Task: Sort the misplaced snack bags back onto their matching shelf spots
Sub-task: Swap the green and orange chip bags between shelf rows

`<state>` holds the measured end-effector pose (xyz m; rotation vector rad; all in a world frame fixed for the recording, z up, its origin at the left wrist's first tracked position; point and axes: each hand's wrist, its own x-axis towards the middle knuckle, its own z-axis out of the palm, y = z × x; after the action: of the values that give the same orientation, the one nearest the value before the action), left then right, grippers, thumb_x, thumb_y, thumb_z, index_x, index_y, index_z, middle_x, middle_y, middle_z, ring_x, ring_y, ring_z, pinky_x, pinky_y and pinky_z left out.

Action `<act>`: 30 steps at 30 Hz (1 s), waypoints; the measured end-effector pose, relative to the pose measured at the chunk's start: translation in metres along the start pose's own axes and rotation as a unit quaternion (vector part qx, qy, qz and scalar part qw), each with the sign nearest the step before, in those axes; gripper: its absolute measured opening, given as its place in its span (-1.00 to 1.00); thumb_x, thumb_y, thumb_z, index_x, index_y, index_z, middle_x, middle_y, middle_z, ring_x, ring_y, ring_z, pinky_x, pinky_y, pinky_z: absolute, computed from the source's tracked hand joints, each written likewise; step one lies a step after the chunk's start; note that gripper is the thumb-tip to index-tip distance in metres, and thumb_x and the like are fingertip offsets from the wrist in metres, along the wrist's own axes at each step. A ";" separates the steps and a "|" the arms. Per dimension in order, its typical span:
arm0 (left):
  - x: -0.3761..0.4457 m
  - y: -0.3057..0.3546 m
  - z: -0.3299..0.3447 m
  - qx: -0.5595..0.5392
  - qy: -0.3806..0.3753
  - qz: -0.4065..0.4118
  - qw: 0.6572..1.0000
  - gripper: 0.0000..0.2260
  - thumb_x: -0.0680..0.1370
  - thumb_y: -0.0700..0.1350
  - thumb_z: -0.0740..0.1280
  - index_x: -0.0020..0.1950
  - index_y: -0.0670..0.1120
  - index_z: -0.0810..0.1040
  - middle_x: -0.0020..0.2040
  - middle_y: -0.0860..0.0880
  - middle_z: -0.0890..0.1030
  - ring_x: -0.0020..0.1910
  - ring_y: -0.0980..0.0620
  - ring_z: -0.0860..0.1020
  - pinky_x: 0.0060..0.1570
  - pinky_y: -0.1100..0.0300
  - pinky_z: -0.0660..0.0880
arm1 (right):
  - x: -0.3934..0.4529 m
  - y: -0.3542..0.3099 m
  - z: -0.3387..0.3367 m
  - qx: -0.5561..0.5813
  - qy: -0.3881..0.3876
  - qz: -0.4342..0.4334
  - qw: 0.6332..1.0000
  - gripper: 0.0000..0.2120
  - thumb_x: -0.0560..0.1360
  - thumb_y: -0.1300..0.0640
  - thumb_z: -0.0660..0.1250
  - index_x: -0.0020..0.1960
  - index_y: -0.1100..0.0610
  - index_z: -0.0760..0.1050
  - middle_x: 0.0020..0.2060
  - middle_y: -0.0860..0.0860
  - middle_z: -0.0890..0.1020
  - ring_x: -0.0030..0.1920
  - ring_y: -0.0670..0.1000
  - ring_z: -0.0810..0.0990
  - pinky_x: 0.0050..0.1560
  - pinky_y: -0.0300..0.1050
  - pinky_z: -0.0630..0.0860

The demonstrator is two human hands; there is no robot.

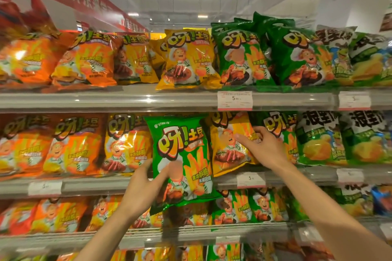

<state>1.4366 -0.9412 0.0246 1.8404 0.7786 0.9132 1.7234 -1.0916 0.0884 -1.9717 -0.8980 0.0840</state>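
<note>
My left hand point(144, 186) grips a green snack bag point(182, 154) by its lower left edge and holds it upright in front of the middle shelf, over the yellow bags. My right hand point(261, 144) rests on a yellow snack bag point(229, 150) standing on the middle shelf, fingers curled over its right edge beside a green bag point(280, 131). Whether the right hand grips the yellow bag or only touches it is unclear.
The top shelf point(127, 97) carries orange, yellow and green bags from left to right, then green-and-white chip bags point(367, 57). The middle and lower shelves follow the same colour order. Price tags point(235, 100) hang on the shelf rails.
</note>
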 end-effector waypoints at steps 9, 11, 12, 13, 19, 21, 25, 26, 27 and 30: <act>0.014 0.021 0.041 0.062 0.012 0.050 0.997 -0.72 0.51 0.27 0.36 0.13 0.16 0.51 -0.13 0.20 0.67 -0.14 0.19 0.63 -0.21 0.26 0.48 | -0.039 0.045 -0.068 0.030 -0.047 0.003 0.998 -0.30 0.33 -0.26 0.45 0.38 0.00 0.41 0.18 -0.09 0.61 0.09 -0.08 0.62 0.01 -0.19 0.52; 0.022 0.028 0.053 0.076 0.020 0.051 0.996 -0.73 0.50 0.29 0.32 0.10 0.21 0.45 -0.13 0.21 0.63 -0.18 0.19 0.59 -0.26 0.28 0.42 | -0.046 0.056 -0.080 0.036 -0.040 0.005 0.999 -0.32 0.32 -0.27 0.44 0.36 -0.02 0.41 0.20 -0.10 0.60 0.09 -0.10 0.61 -0.02 -0.21 0.53; 0.027 0.030 0.059 0.084 0.025 0.049 0.995 -0.73 0.51 0.30 0.31 0.07 0.17 0.47 -0.18 0.19 0.62 -0.23 0.13 0.59 -0.30 0.24 0.42 | -0.049 0.061 -0.086 0.044 -0.034 0.007 0.998 -0.30 0.33 -0.27 0.44 0.38 -0.02 0.40 0.22 -0.09 0.59 0.11 -0.09 0.60 -0.02 -0.23 0.53; 0.032 0.032 0.064 0.091 0.030 0.050 0.994 -0.68 0.51 0.33 0.31 0.03 0.11 0.49 -0.23 0.15 0.61 -0.27 0.04 0.59 -0.34 0.17 0.42 | -0.051 0.067 -0.090 0.055 -0.028 0.012 0.998 -0.28 0.34 -0.25 0.43 0.42 -0.01 0.39 0.23 -0.08 0.59 0.10 -0.11 0.60 -0.06 -0.27 0.51; 0.073 0.037 0.099 0.124 0.026 0.034 0.991 -0.57 0.51 0.36 0.31 0.10 0.03 0.53 -0.11 0.04 0.70 -0.13 -0.02 0.67 -0.06 -0.07 0.63 | -0.061 0.084 -0.095 0.102 -0.016 0.028 0.994 -0.37 0.43 -0.11 0.43 0.44 0.03 0.38 0.22 -0.08 0.61 -0.08 -0.19 0.65 -0.33 -0.41 0.54; 0.083 0.043 0.112 0.142 0.025 0.040 0.989 -0.56 0.51 0.36 0.31 0.11 0.01 0.52 -0.09 0.03 0.69 -0.10 -0.05 0.66 -0.04 -0.05 0.62 | -0.062 0.087 -0.094 0.122 -0.013 0.030 0.992 -0.34 0.39 -0.14 0.43 0.43 0.03 0.39 0.18 -0.11 0.63 -0.14 -0.20 0.69 -0.31 -0.39 0.56; 0.099 0.054 0.135 0.140 0.008 0.040 0.989 -0.52 0.53 0.29 0.35 0.20 -0.08 0.49 0.01 -0.02 0.66 -0.01 -0.10 0.64 -0.01 -0.04 0.61 | -0.064 0.091 -0.093 0.144 -0.024 0.030 0.989 -0.32 0.34 -0.17 0.45 0.40 0.01 0.40 0.17 -0.11 0.66 -0.12 -0.19 0.71 -0.26 -0.32 0.60; 0.101 0.056 0.138 0.149 0.010 0.038 0.988 -0.50 0.54 0.28 0.34 0.23 -0.10 0.48 0.06 -0.04 0.65 0.04 -0.12 0.63 0.02 -0.03 0.60 | -0.064 0.092 -0.093 0.145 -0.027 0.034 0.988 -0.31 0.34 -0.18 0.46 0.40 -0.01 0.40 0.18 -0.12 0.65 -0.11 -0.19 0.72 -0.25 -0.30 0.61; 0.104 0.056 0.140 0.154 0.011 0.034 0.987 -0.49 0.55 0.27 0.34 0.26 -0.11 0.48 0.09 -0.06 0.64 0.07 -0.13 0.62 0.03 -0.02 0.58 | -0.064 0.092 -0.092 0.146 -0.029 0.036 0.988 -0.32 0.34 -0.18 0.46 0.40 -0.03 0.39 0.19 -0.13 0.64 -0.10 -0.19 0.72 -0.25 -0.29 0.62; 0.106 0.051 0.140 0.147 0.003 0.035 0.989 -0.52 0.56 0.22 0.35 0.26 -0.13 0.48 0.06 -0.05 0.63 0.03 -0.09 0.61 -0.07 0.08 0.52 | -0.065 0.092 -0.091 0.148 -0.029 0.038 0.988 -0.33 0.37 -0.17 0.44 0.42 -0.04 0.36 0.21 -0.12 0.62 -0.15 -0.20 0.71 -0.30 -0.33 0.59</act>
<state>1.6171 -0.9379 0.0553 2.1329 0.8953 0.8844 1.7636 -1.2251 0.0489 -1.7318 -0.7987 0.3037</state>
